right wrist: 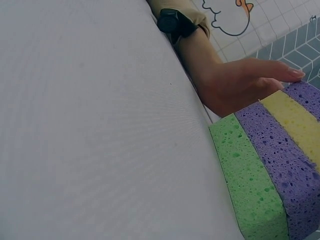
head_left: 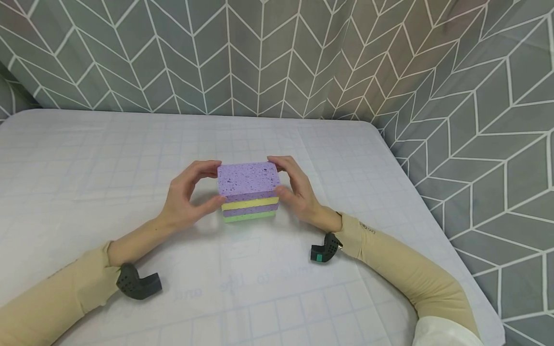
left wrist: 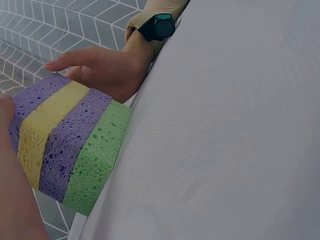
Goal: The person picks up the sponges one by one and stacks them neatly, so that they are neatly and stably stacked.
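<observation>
The stack of four rectangular cellulose sponges (head_left: pixel 248 192), layered purple, yellow, purple, green from the top, is sitting at the centre of the white grid-printed bench (head_left: pixel 86 158). The left hand (head_left: pixel 188 194) is gripping the stack's left end with curled fingers and thumb; the right hand (head_left: pixel 296 190) is gripping its right end likewise. Open bench surface is lying on every side of the stack, with the rounded right corner and far edge well apart from it. Faint writing near the front of the bench is not legible.

Four stacked sponges (head_left: pixel 248 191), purple, yellow, purple, green, lie flat.
</observation>
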The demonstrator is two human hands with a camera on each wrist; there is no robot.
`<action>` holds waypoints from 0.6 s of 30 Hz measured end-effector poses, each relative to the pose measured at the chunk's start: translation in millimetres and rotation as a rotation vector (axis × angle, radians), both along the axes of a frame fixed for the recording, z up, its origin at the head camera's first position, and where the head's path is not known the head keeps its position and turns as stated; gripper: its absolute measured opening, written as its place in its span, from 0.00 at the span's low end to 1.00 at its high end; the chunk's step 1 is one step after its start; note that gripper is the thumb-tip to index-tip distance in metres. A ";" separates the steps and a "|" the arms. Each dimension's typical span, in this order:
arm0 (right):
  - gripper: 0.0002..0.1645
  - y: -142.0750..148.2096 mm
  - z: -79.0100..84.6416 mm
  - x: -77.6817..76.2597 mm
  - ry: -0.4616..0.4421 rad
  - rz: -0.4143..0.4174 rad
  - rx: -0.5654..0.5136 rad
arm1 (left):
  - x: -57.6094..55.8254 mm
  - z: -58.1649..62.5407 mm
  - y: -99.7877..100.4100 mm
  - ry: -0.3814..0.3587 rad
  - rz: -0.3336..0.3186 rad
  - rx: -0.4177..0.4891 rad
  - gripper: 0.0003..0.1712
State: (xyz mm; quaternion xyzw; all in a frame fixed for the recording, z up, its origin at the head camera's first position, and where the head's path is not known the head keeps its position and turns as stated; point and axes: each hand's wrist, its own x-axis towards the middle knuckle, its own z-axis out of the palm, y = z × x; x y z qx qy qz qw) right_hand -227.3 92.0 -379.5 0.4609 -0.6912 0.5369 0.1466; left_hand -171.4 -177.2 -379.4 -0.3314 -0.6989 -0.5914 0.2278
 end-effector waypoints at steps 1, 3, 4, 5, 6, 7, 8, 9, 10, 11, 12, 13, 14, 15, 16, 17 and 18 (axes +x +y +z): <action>0.49 0.3 0.1 0.0 -0.004 -0.001 0.004 | 0.0 -0.3 -0.3 -0.008 0.001 -0.010 0.40; 0.49 0.5 0.5 0.2 -0.009 -0.003 0.008 | -0.2 -0.7 -0.7 -0.018 -0.003 -0.020 0.39; 0.49 0.7 0.6 0.2 -0.007 -0.007 0.010 | -0.4 -0.9 -1.0 -0.017 -0.007 -0.021 0.38; 0.48 0.9 0.5 0.0 -0.004 -0.015 0.011 | -0.7 -0.9 -1.0 -0.012 -0.003 -0.026 0.36; 0.48 1.0 0.7 -0.1 0.000 -0.028 0.014 | -1.0 -0.9 -1.1 -0.004 0.006 -0.036 0.33; 0.47 0.9 0.7 -0.4 0.002 -0.047 0.015 | -1.5 -1.0 -1.2 0.004 0.022 -0.045 0.30; 0.47 0.9 0.5 -0.7 0.001 -0.073 0.018 | -2.1 -1.2 -1.3 0.009 0.048 -0.056 0.27; 0.46 1.2 0.1 -1.1 -0.005 -0.110 0.025 | -2.4 -1.5 -1.5 0.009 0.091 -0.075 0.24; 0.45 1.4 -0.1 -1.6 -0.013 -0.154 0.033 | -2.6 -1.7 -1.8 0.000 0.148 -0.101 0.24; 0.43 1.6 0.0 -2.1 -0.026 -0.203 0.044 | -2.8 -1.8 -2.2 -0.017 0.215 -0.131 0.24; 0.42 1.9 0.1 -2.8 -0.044 -0.254 0.061 | -3.2 -1.9 -2.9 -0.039 0.278 -0.160 0.25; 0.40 2.1 0.1 -3.7 -0.060 -0.304 0.083 | -3.6 -2.0 -3.9 -0.071 0.340 -0.192 0.25; 0.38 2.6 -0.1 -4.9 -0.076 -0.355 0.112 | -4.2 -2.0 -4.9 -0.103 0.397 -0.231 0.26; 0.36 3.2 0.1 -6.1 -0.088 -0.399 0.146 | -4.9 -1.8 -6.2 -0.134 0.445 -0.273 0.26; 0.34 3.9 0.4 -7.6 -0.094 -0.433 0.179 | -6.0 -1.6 -7.6 -0.163 0.481 -0.318 0.27; 0.34 4.8 0.4 -9.4 -0.097 -0.463 0.221 | -7.4 -1.6 -9.1 -0.180 0.508 -0.367 0.27; 0.33 6.1 0.1 -11.7 -0.096 -0.487 0.266 | -8.7 -1.3 -10.7 -0.195 0.527 -0.418 0.28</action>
